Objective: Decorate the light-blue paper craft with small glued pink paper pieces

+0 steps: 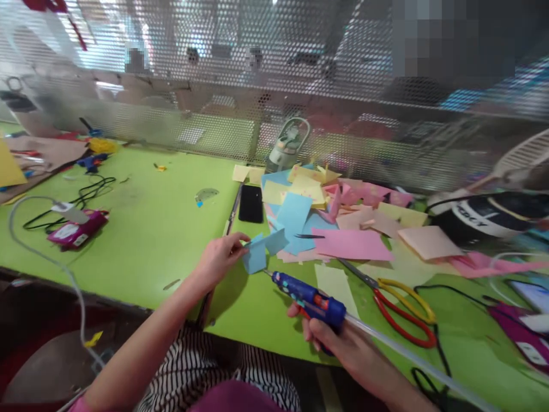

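Observation:
Between the fingertips of my left hand (223, 256) is a folded piece of blue paper (256, 255), held just above the green table. My right hand (332, 332) is wrapped round the handle of a blue hot glue gun (309, 294). A long clear glue stick (398, 332) sticks out of its rear. The nozzle points left and sits at or very near the lower right edge of the blue paper; I cannot tell whether they touch. Right of the glue gun lie scissors (403, 303) with one red and one yellow handle loop.
A black phone (251, 203) lies beyond my left hand. Coloured papers, among them a pink sheet (354, 244), cover the middle right. A purple power strip (77, 229) with cables sits left, another (521, 337) at right. A perforated metal screen (206, 109) borders the table's back.

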Motion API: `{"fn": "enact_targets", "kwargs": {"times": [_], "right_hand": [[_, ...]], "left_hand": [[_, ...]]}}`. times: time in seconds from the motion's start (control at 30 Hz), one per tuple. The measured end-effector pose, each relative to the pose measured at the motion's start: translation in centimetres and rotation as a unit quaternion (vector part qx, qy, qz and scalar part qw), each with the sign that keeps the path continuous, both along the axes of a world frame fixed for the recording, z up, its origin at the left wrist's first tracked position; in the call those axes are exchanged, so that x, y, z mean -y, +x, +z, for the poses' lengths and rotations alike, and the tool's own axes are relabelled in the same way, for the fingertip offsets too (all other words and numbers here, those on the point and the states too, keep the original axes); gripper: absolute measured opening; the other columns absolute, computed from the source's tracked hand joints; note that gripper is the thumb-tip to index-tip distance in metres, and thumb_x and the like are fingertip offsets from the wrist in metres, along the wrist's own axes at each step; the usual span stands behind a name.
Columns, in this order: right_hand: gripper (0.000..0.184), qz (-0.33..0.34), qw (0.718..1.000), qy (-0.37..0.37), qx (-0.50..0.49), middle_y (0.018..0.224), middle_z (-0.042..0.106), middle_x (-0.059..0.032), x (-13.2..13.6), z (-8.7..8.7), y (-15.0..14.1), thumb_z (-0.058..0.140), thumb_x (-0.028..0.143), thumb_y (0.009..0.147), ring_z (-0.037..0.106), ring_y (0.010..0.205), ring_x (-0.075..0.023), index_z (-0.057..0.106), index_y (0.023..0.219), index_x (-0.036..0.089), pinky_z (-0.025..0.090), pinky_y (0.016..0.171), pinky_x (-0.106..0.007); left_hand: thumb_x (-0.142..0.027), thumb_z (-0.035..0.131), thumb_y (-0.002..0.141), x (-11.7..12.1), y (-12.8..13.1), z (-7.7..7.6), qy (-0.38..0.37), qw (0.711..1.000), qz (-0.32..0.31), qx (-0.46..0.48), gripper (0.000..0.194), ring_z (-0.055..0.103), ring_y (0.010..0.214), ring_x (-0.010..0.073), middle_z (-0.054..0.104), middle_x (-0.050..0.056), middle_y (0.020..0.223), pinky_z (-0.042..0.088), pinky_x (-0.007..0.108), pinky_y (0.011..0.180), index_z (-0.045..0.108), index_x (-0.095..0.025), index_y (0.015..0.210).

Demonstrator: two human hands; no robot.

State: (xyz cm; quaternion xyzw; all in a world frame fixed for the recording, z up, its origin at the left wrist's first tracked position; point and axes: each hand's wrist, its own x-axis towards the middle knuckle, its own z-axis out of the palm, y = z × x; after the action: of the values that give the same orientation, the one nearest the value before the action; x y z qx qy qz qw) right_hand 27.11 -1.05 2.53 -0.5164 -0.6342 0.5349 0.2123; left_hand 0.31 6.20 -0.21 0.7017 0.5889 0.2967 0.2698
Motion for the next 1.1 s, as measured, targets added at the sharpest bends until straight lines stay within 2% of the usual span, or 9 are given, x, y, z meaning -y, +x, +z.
{"fn": "enact_targets", "kwargs": {"times": [0.17, 0.33, 0.6, 0.73, 0.87, 0.93, 1.03, 1.1], "right_hand": [[0.058, -0.002, 0.999, -0.032, -0.029, 0.086, 0.064, -0.0049, 0.4, 0.4, -0.5, 0.055, 0.072, 0.082, 0.053, 0.067, -0.0142, 0.066, 0.105, 0.02, 0.048, 0.062, -0.029], [0.056, 0.005, 0.999, -0.038, -0.023, 0.097, 0.065, -0.0065, 0.5, 0.2, -0.3, 0.054, 0.069, 0.085, 0.053, 0.068, -0.0138, 0.064, 0.109, 0.021, 0.048, 0.063, -0.03], [0.05, 0.007, 1.0, -0.009, -0.022, 0.088, 0.063, -0.0031, 0.8, 0.5, -0.2, 0.056, 0.067, 0.084, 0.052, 0.065, -0.0133, 0.064, 0.104, 0.022, 0.047, 0.061, -0.029], [0.047, 0.01, 1.0, 0.001, -0.028, 0.079, 0.058, 0.0006, 1.1, 0.8, -0.1, 0.061, 0.067, 0.081, 0.048, 0.061, -0.012, 0.062, 0.098, 0.023, 0.045, 0.057, -0.027], [0.049, -0.006, 0.998, -0.01, -0.056, 0.09, 0.063, -0.0034, 1.5, 0.7, 0.1, 0.061, 0.065, 0.081, 0.059, 0.075, -0.0169, 0.062, 0.105, 0.023, 0.052, 0.071, -0.032], [0.045, -0.004, 0.998, -0.017, -0.065, 0.091, 0.064, -0.0032, 1.7, 0.5, 0.3, 0.062, 0.063, 0.083, 0.059, 0.075, -0.0164, 0.061, 0.103, 0.023, 0.051, 0.073, -0.032], [0.039, -0.001, 0.999, -0.017, -0.047, 0.082, 0.06, 0.0005, 2.0, -0.1, 0.7, 0.063, 0.059, 0.084, 0.052, 0.066, -0.0127, 0.059, 0.099, 0.023, 0.047, 0.064, -0.027], [0.04, 0.004, 1.0, -0.009, -0.017, 0.071, 0.054, 0.0041, 2.2, -0.4, 0.8, 0.07, 0.057, 0.079, 0.046, 0.06, -0.0111, 0.06, 0.097, 0.023, 0.041, 0.056, -0.024]], "left_hand": [[-0.029, 0.051, 0.089, 0.1, -0.3, -0.6, -0.003, 1.0, -0.017, 0.01, 0.026, 0.069, 0.074, 0.0193, 0.076, 0.001, 0.083, 0.046, 0.029, 0.067, 0.064, -0.023, 0.11], [-0.034, 0.052, 0.088, 0.2, -0.2, -0.6, -0.029, 0.998, 0.002, 0.054, 0.029, 0.07, 0.078, 0.02, 0.078, 0.002, 0.094, 0.048, 0.031, 0.071, 0.061, -0.023, 0.113], [-0.031, 0.05, 0.088, 0.9, -0.5, 0.2, -0.018, 0.998, -0.025, 0.063, 0.036, 0.067, 0.073, 0.0193, 0.077, 0.002, 0.086, 0.047, 0.032, 0.07, 0.059, -0.021, 0.121], [-0.033, 0.05, 0.088, 1.0, -0.5, 0.4, -0.041, 0.995, -0.048, 0.071, 0.03, 0.065, 0.072, 0.0186, 0.075, 0.002, 0.085, 0.048, 0.031, 0.069, 0.064, -0.022, 0.112], [-0.035, 0.05, 0.089, 1.1, -0.4, 0.4, -0.035, 0.996, -0.061, 0.054, 0.023, 0.061, 0.067, 0.0166, 0.071, 0.001, 0.079, 0.047, 0.03, 0.065, 0.066, -0.021, 0.097], [-0.037, 0.049, 0.091, 1.2, -0.3, 0.3, -0.031, 0.996, -0.073, 0.044, 0.024, 0.059, 0.066, 0.0161, 0.069, 0.001, 0.077, 0.046, 0.029, 0.063, 0.066, -0.021, 0.094], [-0.042, 0.05, 0.091, 1.3, -0.1, 0.1, -0.041, 0.993, -0.101, 0.039, 0.027, 0.057, 0.066, 0.0157, 0.068, 0.002, 0.078, 0.043, 0.028, 0.061, 0.066, -0.021, 0.095], [-0.043, 0.053, 0.09, 1.4, -0.1, 0.0, -0.058, 0.99, -0.126, 0.039, 0.026, 0.056, 0.066, 0.0153, 0.068, 0.002, 0.079, 0.042, 0.027, 0.061, 0.065, -0.021, 0.094]]}}
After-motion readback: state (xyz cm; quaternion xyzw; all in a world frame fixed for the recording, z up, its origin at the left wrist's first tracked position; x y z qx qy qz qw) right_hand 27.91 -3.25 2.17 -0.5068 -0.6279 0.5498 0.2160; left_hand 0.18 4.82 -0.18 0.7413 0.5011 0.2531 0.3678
